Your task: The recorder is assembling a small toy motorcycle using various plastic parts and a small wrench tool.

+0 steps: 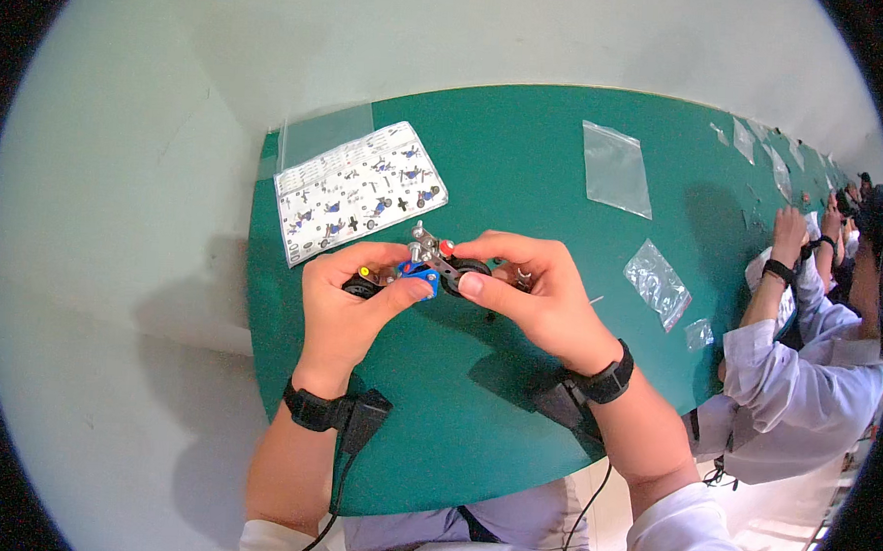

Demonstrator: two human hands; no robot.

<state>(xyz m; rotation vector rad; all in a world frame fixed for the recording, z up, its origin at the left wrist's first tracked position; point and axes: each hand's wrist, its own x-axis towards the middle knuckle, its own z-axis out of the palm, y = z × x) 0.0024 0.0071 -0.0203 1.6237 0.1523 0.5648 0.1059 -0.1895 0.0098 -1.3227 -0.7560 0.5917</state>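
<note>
A small toy motorcycle model [424, 275] with blue, black and metal-coloured parts is held up over the green table between my two hands. My left hand [347, 296] is closed on its left end, thumb against the blue piece, beside a black wheel [360, 287] and a yellow part. Around the other end, at a second black wheel [464, 275], my right hand [534, 289] pinches with thumb and forefinger. A red part [447, 247] and metal bolts stick up from the middle. My fingers hide some of the model.
A printed assembly sheet [361, 193] lies at the far left, partly over a clear plastic sheet [324, 137]. Clear plastic bags [618, 170] [658, 283] and a small one [699, 334] are on the green table [527, 122]. Other people [803, 350] sit along the right side.
</note>
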